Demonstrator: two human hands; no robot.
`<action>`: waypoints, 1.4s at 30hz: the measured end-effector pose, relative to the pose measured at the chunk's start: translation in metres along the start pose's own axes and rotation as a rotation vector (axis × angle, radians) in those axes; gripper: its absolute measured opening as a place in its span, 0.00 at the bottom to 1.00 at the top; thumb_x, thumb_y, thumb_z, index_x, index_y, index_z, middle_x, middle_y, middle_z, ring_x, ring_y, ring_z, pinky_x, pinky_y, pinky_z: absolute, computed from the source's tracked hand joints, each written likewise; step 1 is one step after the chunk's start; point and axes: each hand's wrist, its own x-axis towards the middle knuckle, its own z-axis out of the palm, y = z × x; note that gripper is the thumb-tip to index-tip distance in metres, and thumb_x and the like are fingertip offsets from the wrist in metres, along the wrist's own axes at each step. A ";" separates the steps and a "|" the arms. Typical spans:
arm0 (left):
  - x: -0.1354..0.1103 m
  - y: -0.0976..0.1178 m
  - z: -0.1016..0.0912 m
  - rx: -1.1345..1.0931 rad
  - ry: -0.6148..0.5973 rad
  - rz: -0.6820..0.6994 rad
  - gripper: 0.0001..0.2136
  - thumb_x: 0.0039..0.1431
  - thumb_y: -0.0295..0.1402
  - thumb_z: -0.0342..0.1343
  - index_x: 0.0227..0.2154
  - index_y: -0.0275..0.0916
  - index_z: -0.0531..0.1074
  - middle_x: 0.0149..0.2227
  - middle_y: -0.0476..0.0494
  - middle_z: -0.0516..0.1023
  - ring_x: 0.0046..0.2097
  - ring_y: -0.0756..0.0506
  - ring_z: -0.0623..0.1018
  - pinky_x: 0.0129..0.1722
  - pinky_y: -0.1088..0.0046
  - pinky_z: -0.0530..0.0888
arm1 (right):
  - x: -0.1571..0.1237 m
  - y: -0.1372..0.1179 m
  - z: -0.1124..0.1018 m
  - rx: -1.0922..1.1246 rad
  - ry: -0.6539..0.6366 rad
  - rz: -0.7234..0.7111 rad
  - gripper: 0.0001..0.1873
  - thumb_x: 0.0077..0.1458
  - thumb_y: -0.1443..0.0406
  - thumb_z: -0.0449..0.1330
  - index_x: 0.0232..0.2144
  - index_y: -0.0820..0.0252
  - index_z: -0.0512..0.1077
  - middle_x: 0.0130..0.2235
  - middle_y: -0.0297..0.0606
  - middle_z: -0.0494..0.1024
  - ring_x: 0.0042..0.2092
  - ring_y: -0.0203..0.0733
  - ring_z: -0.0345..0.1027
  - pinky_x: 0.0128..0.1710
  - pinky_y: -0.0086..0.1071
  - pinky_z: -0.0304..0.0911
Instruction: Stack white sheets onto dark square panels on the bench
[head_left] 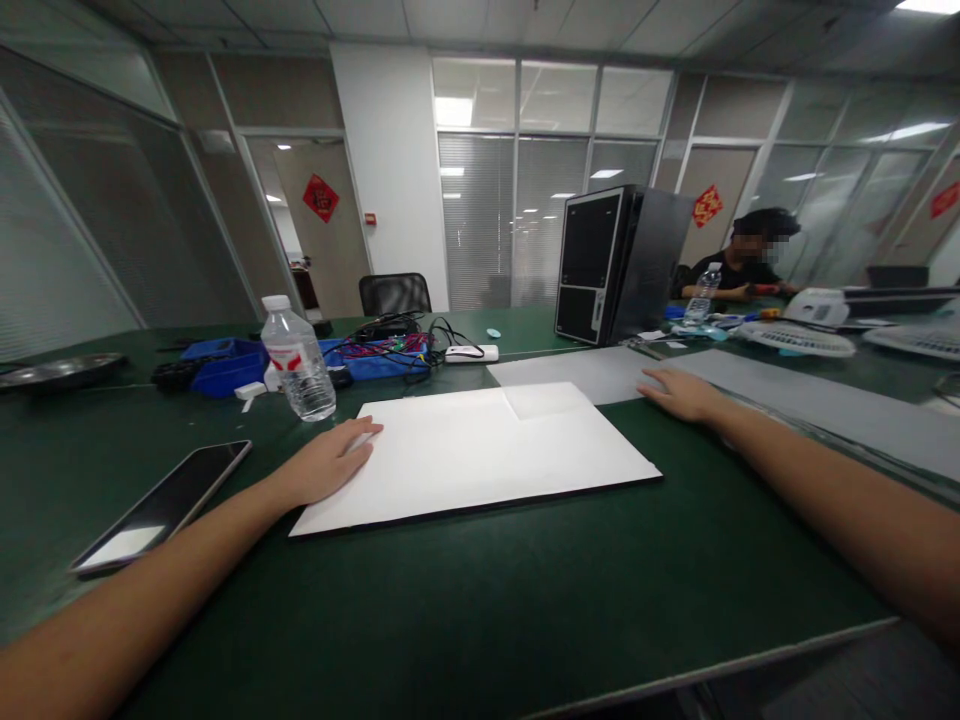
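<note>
A flat white board or stack of paper (480,455) lies on the green tabletop in front of me, with a dark lower edge and a paler patch near its top right. My left hand (337,462) rests flat on its left end, fingers stretched out. Off to the right, my right hand (679,393) lies open at the edge of grey sheets (592,368), apart from the white board. Neither hand grips anything. A smartphone (169,505) lies left of my left forearm, and a clear plastic water bottle (296,360) stands just beyond my left hand.
Blue trays (225,365) with tangled wires sit at the back left, near a white power strip (471,354). A black computer tower (619,265) stands at the back. Another person (739,265) sits at the far right behind a second bottle (703,293) and white fans (795,338).
</note>
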 end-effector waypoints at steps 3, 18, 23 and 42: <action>0.000 0.000 -0.001 0.009 0.005 0.007 0.34 0.66 0.52 0.44 0.66 0.36 0.73 0.72 0.36 0.70 0.73 0.35 0.69 0.74 0.54 0.63 | -0.004 0.011 0.003 0.031 -0.063 0.032 0.43 0.69 0.37 0.44 0.66 0.61 0.73 0.66 0.54 0.74 0.67 0.62 0.68 0.70 0.61 0.58; -0.002 0.005 -0.002 -0.059 -0.014 -0.030 0.40 0.66 0.61 0.42 0.66 0.33 0.71 0.72 0.32 0.69 0.73 0.34 0.69 0.74 0.53 0.61 | 0.001 -0.060 0.006 0.371 -0.112 -0.335 0.31 0.68 0.39 0.52 0.51 0.50 0.84 0.55 0.38 0.84 0.57 0.54 0.77 0.61 0.48 0.70; 0.000 0.002 0.001 -0.071 -0.004 -0.035 0.43 0.63 0.66 0.45 0.67 0.34 0.70 0.72 0.32 0.69 0.73 0.32 0.69 0.74 0.52 0.62 | 0.003 -0.057 0.002 0.428 0.015 -0.276 0.34 0.71 0.40 0.46 0.52 0.52 0.83 0.57 0.40 0.83 0.58 0.56 0.76 0.63 0.52 0.68; 0.000 -0.007 0.004 0.004 -0.014 0.006 0.39 0.63 0.51 0.48 0.71 0.32 0.65 0.76 0.31 0.62 0.75 0.33 0.64 0.75 0.52 0.58 | -0.002 -0.051 -0.003 0.317 0.017 -0.265 0.30 0.71 0.45 0.49 0.60 0.50 0.79 0.53 0.38 0.85 0.52 0.54 0.79 0.55 0.49 0.73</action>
